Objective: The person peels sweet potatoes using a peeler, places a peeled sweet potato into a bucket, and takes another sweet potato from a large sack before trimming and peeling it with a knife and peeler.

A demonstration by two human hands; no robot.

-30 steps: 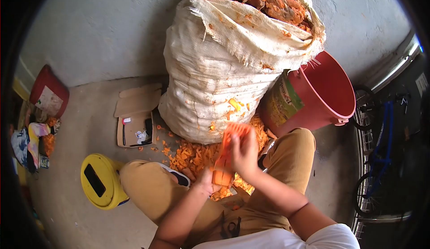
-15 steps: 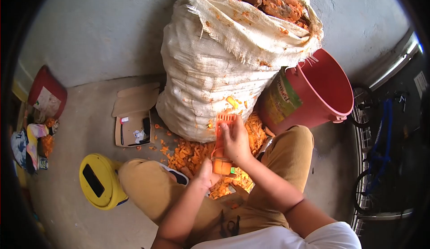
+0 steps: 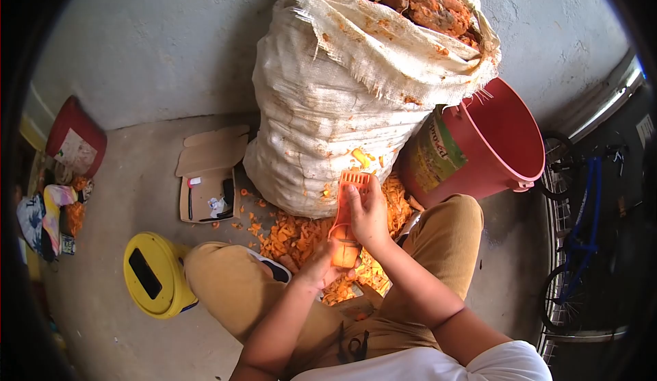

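Note:
My right hand [image 3: 368,213] grips a flat orange-red plastic peeler [image 3: 352,179] by its slotted end, the thumb lying along it. Its lower end rests against a thick orange root [image 3: 346,254], which looks like a peeled carrot with a blunt near end. From the left side, my left hand [image 3: 318,264] is closed round that carrot, its fingers partly hidden beneath. Below both hands, a heap of orange peelings [image 3: 287,237] covers the floor between my legs. Just ahead stands a tall white woven sack [image 3: 321,114], filled to the top with rough orange roots [image 3: 417,4].
Leaning right of the sack is a red bucket [image 3: 479,169]. An open cardboard box [image 3: 205,210] holds small items at left, with a yellow lidded tub [image 3: 154,275] nearer my knee. A blue bicycle [image 3: 582,237] stands far right, and a red container [image 3: 79,138] far left.
The view has shifted slightly. The peeler and carrot stay together in my hands, and my left fingers now wrap further round the carrot's lower end.

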